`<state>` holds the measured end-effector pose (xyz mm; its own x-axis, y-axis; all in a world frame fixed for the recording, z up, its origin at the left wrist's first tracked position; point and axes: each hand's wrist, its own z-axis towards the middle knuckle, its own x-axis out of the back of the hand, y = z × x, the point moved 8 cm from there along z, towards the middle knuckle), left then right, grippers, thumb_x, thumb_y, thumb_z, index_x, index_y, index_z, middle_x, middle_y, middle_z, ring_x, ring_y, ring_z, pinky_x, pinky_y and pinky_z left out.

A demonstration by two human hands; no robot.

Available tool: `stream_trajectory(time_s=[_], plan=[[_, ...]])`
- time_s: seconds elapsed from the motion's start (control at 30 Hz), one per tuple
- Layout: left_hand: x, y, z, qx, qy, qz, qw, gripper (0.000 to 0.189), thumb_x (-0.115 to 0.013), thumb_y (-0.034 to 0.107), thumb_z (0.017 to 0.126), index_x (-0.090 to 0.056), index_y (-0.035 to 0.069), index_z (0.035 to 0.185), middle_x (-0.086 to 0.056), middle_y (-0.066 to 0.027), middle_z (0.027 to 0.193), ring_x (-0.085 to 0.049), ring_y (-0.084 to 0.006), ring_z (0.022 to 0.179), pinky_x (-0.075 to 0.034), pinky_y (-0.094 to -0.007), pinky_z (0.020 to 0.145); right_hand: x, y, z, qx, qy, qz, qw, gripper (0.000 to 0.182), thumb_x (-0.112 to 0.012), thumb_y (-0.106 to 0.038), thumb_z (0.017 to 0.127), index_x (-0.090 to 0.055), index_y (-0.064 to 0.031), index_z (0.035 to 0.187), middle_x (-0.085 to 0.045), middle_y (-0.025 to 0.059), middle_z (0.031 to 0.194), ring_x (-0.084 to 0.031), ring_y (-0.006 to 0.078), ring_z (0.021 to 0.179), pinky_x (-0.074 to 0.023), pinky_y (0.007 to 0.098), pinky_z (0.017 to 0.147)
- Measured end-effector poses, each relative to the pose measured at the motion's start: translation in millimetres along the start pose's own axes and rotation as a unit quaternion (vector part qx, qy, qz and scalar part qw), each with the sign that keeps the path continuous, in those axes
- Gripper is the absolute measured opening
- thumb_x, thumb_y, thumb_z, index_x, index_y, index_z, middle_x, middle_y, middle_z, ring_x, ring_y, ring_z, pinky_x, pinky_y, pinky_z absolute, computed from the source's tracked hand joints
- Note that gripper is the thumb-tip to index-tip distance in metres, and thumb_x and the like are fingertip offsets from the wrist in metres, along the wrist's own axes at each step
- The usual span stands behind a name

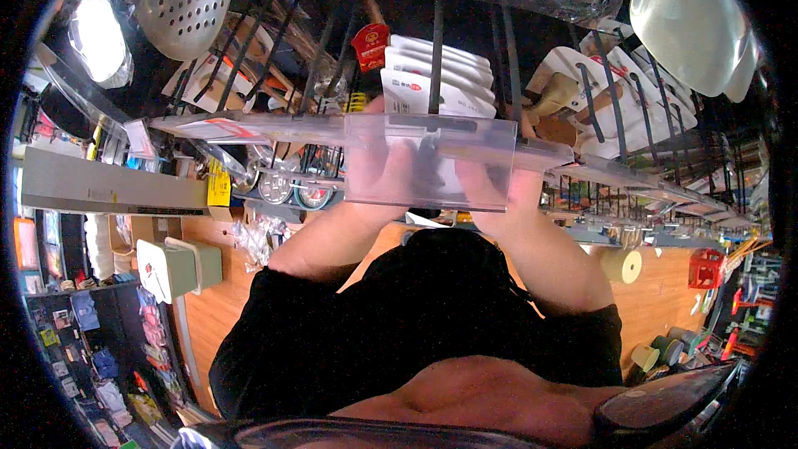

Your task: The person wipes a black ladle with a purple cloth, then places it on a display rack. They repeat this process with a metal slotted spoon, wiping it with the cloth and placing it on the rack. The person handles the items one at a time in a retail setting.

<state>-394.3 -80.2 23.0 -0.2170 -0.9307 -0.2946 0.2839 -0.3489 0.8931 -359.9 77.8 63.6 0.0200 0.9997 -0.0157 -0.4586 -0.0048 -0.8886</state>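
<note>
A stack of white carded packages (436, 90) stands at a black display hook (437, 43) in front of me. My left hand (380, 165) is at the stack's left side, thumb in front and fingers along its edge. From the other side, my right hand (492, 184) grips the lower part, with its fingers partly hidden behind the cards. A clear plastic label holder (430, 193) hangs in front of both hands and blurs what lies behind it. The clear shelf-label strip (299, 128) crosses the view at the same height.
Above hang a perforated skimmer (185, 3) and a metal turner head (689, 25). More carded goods (614, 93) hang among black hooks to the right. A long grey box (112, 181) juts in at left. On the wooden floor (212, 337) stand a lidded bin (181, 268) and a red crate (706, 268).
</note>
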Motion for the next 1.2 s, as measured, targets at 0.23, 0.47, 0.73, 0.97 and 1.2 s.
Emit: stream_trajectory(time_s=[0.23,0.47,0.73,0.97,1.2], plan=[[-8,25,-25,-0.102,0.021,-0.023,0.994,0.048,-0.056,0.019,0.1,-0.041,-0.007,0.137,-0.058,-0.0174,0.126,-0.058,-0.023,0.114,-0.048,-0.0373,0.097,1,-22,-17,0.056,0.016,0.007,0.998,0.045,-0.074,-0.013,0.083,-0.055,0.0053,0.12,-0.068,0.0149,0.105,-0.066,0.0229,0.095,-0.0516,0.0359,0.087],[-15,34,-43,-0.101,-0.012,-0.051,0.994,0.056,-0.055,0.024,0.102,-0.034,-0.006,0.144,-0.05,-0.0199,0.14,-0.053,-0.0264,0.126,-0.041,-0.042,0.107,1,-36,-25,0.001,0.021,0.032,0.999,0.04,-0.072,-0.011,0.086,-0.057,0.0049,0.119,-0.068,0.0146,0.108,-0.065,0.0217,0.098,-0.0496,0.0347,0.092],[-26,53,-53,-0.055,0.008,-0.056,0.997,0.071,-0.057,0.034,0.101,-0.024,-0.007,0.149,-0.047,-0.021,0.145,-0.051,-0.0284,0.13,-0.04,-0.0428,0.109,2,-49,-25,0.005,0.02,0.072,0.997,0.039,-0.071,-0.01,0.088,-0.057,0.0046,0.12,-0.068,0.0156,0.111,-0.065,0.0217,0.101,-0.0492,0.0345,0.094],[-27,35,-57,-0.087,-0.005,-0.022,0.996,0.068,-0.049,0.034,0.104,-0.019,-0.008,0.148,-0.047,-0.0207,0.142,-0.051,-0.0282,0.129,-0.04,-0.0416,0.109,2,-37,-30,0.023,-0.003,0.04,0.999,0.042,-0.071,-0.012,0.087,-0.057,0.0046,0.123,-0.068,0.0164,0.114,-0.065,0.024,0.105,-0.0492,0.0356,0.095],[-26,10,-68,-0.129,-0.026,0.023,0.991,0.063,-0.048,0.034,0.105,-0.023,-0.008,0.145,-0.05,-0.0189,0.138,-0.052,-0.0253,0.126,-0.04,-0.04,0.107,14,-6,-47,0.033,-0.02,0.009,0.999,0.051,-0.076,-0.02,0.087,-0.054,0.0051,0.125,-0.067,0.0165,0.114,-0.064,0.0231,0.104,-0.0495,0.0358,0.094]])
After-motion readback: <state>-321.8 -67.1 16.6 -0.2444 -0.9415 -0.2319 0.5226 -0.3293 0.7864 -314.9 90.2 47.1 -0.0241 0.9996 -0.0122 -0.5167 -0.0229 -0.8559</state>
